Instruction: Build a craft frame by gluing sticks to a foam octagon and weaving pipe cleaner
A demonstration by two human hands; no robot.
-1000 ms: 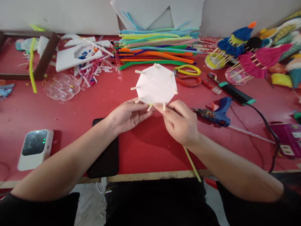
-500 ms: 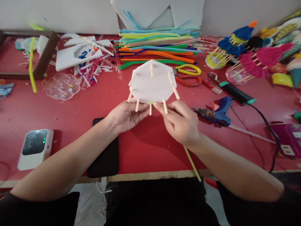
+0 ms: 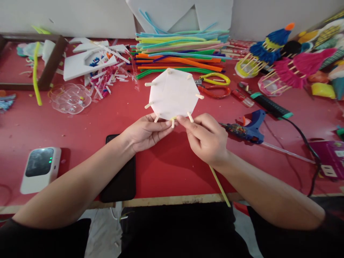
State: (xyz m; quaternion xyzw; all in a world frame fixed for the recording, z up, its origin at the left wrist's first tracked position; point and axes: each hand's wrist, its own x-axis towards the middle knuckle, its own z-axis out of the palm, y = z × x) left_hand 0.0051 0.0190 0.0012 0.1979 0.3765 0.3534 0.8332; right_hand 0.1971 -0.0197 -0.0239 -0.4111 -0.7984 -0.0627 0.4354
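A white, many-sided foam board (image 3: 173,94) is held up above the table, with several short wooden sticks (image 3: 190,117) standing out around its rim. My left hand (image 3: 146,132) is closed on the board's lower left edge, thumb near the bottom stick. With thumb and forefinger, my right hand (image 3: 206,138) pinches a yellow-green pipe cleaner (image 3: 219,187) against the lower edge beside that stick. Its tail hangs out below my right hand toward the table's front edge; the stretch inside the hand is hidden.
Coloured pipe cleaners (image 3: 180,53) lie at the back. To the right are pliers (image 3: 215,86), a blue glue gun (image 3: 248,129) and yarn-wrapped stick models (image 3: 295,70). A phone (image 3: 119,179) lies under my left forearm, near a white device (image 3: 41,170).
The board has tilted, so its face shows more squarely and the sticks point more toward me. Both hands keep nearly the same place and grip.
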